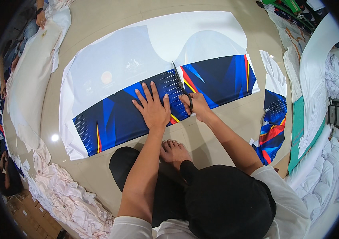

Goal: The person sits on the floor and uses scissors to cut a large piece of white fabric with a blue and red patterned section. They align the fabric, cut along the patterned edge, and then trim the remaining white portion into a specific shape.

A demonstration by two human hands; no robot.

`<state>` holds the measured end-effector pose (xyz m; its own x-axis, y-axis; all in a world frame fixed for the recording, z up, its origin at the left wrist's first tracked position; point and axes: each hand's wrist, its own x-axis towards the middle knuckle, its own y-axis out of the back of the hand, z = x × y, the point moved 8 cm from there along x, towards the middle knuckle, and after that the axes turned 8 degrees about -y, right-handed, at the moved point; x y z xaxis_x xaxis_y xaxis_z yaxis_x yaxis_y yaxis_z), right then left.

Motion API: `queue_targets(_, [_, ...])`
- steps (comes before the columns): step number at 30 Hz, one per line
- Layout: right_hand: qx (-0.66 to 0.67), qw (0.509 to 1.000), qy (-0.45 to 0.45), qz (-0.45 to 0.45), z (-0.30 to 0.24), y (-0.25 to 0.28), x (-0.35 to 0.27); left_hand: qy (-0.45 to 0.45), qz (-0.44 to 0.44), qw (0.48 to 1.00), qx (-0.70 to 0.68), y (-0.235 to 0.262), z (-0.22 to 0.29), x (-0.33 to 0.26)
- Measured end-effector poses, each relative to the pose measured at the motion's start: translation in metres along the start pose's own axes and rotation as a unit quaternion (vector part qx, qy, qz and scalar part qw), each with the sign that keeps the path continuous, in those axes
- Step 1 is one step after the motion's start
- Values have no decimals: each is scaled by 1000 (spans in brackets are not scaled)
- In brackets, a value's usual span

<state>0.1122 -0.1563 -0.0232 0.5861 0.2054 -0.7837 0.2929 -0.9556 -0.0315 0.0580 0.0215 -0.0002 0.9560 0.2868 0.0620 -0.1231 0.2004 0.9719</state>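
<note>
In the head view, the left hand (152, 106) lies flat with fingers spread on the printed cloth (117, 79) spread over the floor (233, 115). The right hand (195, 105) is closed around the handles of the scissors (181, 85), whose blades lie on the cloth just beside the left hand.

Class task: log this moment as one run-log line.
left hand flat on printed fabric | right hand holds scissors, cutting the fabric | floor
</note>
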Motion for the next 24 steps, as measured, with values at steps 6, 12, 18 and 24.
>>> queue_targets(6, [-1, 1000, -3, -1, 3, 1, 4, -6, 10, 1000, -3, 3, 1, 0])
queue_targets(12, [-3, 1000, 2, -1, 2, -1, 3, 0, 0, 1000, -2, 2, -1, 0])
queue_targets(18, [-6, 1000, 1, -4, 1, 2, 3, -3, 4, 1000, -5, 3, 3, 0])
queue_targets(24, [-6, 998, -31, -46, -12, 12, -2, 2, -2, 1000, -4, 3, -1, 0])
